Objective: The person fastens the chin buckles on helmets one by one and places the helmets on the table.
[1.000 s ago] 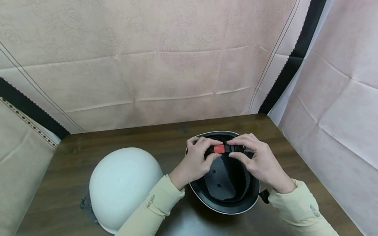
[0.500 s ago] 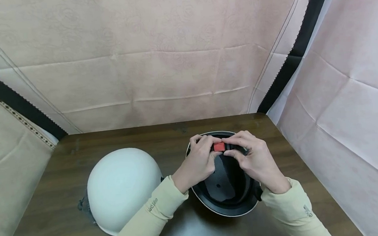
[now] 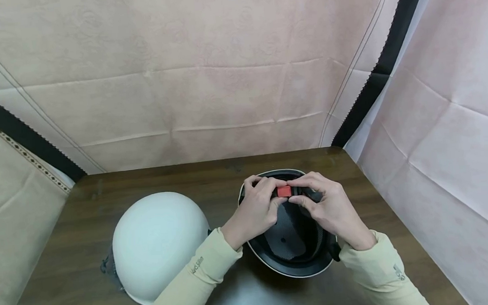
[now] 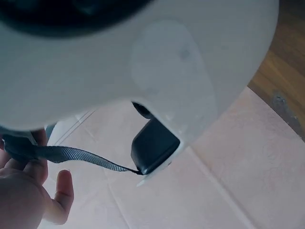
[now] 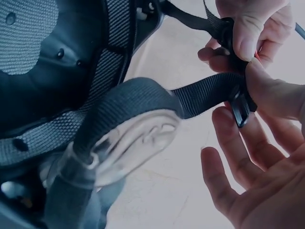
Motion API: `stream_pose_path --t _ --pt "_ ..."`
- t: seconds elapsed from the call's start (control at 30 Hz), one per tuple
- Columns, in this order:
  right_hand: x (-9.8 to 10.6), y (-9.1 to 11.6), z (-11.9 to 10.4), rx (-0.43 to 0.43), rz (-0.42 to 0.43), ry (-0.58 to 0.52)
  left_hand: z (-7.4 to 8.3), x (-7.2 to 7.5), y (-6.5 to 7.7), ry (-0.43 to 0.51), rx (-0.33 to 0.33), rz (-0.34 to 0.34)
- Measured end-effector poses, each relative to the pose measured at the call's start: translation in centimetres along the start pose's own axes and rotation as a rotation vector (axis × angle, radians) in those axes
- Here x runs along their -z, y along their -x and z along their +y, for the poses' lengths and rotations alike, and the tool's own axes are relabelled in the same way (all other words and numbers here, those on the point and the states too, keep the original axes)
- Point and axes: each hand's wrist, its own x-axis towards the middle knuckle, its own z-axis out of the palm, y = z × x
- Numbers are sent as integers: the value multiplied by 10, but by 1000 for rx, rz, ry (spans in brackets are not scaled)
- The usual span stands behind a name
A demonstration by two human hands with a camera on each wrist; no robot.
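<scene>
An upturned helmet (image 3: 285, 243) with a black padded inside lies at the right of the table in the head view. Above its opening is the red-and-black chin strap buckle (image 3: 284, 191). My left hand (image 3: 253, 212) pinches the buckle from the left, my right hand (image 3: 335, 207) from the right, and the fingertips of both meet. The right wrist view has the ribbed black chin strap (image 5: 202, 95) running to the buckle; fingers cover much of it, so I cannot tell whether its halves are joined. In the left wrist view, a strap (image 4: 86, 156) runs from the helmet's edge to my left hand.
A white helmet (image 3: 161, 246) sits dome up left of my left forearm, with something dark grey (image 3: 110, 265) at its left side. The brown wooden table (image 3: 216, 177) ends at a pale fabric wall (image 3: 207, 103) behind. More fabric (image 3: 443, 126) hangs at the right.
My right hand has moved left along the buckle, so its fingertips now meet those of my left hand. Less of the black part shows between them. The white helmet stays in place.
</scene>
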Motion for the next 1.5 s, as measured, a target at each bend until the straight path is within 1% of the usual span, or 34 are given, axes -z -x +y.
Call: stream_pose_path --t 0.17,0.3,0.37,0.57,0.7,0.77,0.87,0.93,1.0,1.07,1.13,1.2,1.3,1.37,1.4,1.5 --pt "-1 5 4 -55 -35 24 -1 -3 2 -14 21 -28" --pt "-1 8 8 -55 -34 33 -1 -4 2 -55 37 -40" --pt "-2 9 10 -57 -33 45 -1 -4 1 -91 45 -51" --pt "2 16 18 -150 -54 121 -3 -3 4 -164 97 -153" --pt "8 23 27 -206 -44 143 -7 0 9 -177 144 -204" --pt "11 28 33 -241 -33 157 -8 2 12 -191 179 -225" --pt "18 38 44 -320 -32 178 -9 6 18 -221 244 -255" --pt "22 44 51 -390 -50 163 -10 8 22 -232 290 -267" --pt "26 50 59 -478 -88 121 -12 10 25 -245 341 -278" --pt "28 55 67 -564 -127 47 -14 11 29 -252 385 -287" --pt "27 60 74 -653 -158 -69 -16 12 33 -266 422 -309" --pt "23 64 82 -715 -179 -230 -18 13 36 -271 446 -338" --pt "17 71 92 -793 -207 -477 -18 13 40 -271 457 -376" --pt "13 75 97 -820 -233 -616 -18 14 41 -270 455 -386" --pt "10 77 99 -835 -246 -661 -18 14 41 -272 452 -388" --pt "5 80 103 -862 -262 -750 -18 15 41 -274 442 -391"
